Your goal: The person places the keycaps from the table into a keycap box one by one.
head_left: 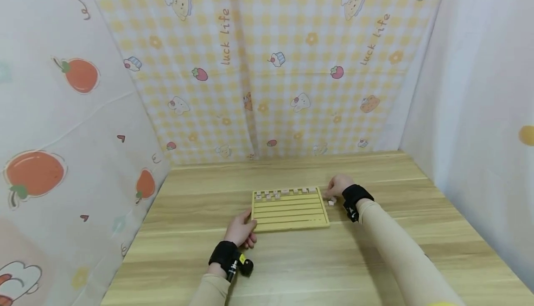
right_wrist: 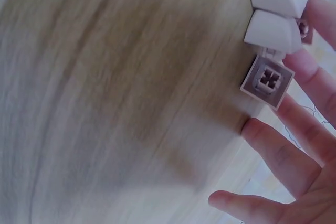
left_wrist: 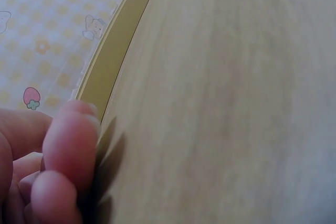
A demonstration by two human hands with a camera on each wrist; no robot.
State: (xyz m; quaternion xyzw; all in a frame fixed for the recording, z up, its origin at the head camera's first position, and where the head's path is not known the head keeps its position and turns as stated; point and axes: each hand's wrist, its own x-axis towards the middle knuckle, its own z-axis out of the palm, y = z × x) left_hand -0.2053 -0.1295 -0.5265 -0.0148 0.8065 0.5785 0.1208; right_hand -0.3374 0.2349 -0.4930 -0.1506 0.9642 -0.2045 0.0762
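Note:
A yellow ridged board [head_left: 292, 213] lies on the table with pale keycaps [head_left: 285, 192] along its top row and several more in the second row. My left hand [head_left: 241, 229] grips the board's lower left corner; in the left wrist view its fingertips [left_wrist: 71, 137] lie against the board's side edge [left_wrist: 113, 59]. At the board's right side is my right hand [head_left: 340, 185], over loose keycaps [head_left: 331, 201]. In the right wrist view its fingers [right_wrist: 283, 156] are spread and fairly straight, some touching white keycaps [right_wrist: 273, 30]. One keycap [right_wrist: 269, 80] shows its hollow underside. The right fingertips are partly hidden in the head view.
The wood-grain table [head_left: 200, 194] extends around the board. A yellow checked cloth [head_left: 267, 88] hangs at the back, with a printed white cloth [head_left: 83, 125] on the left and a pale cloth [head_left: 471, 88] on the right. Both wrists carry black camera straps [head_left: 225, 255].

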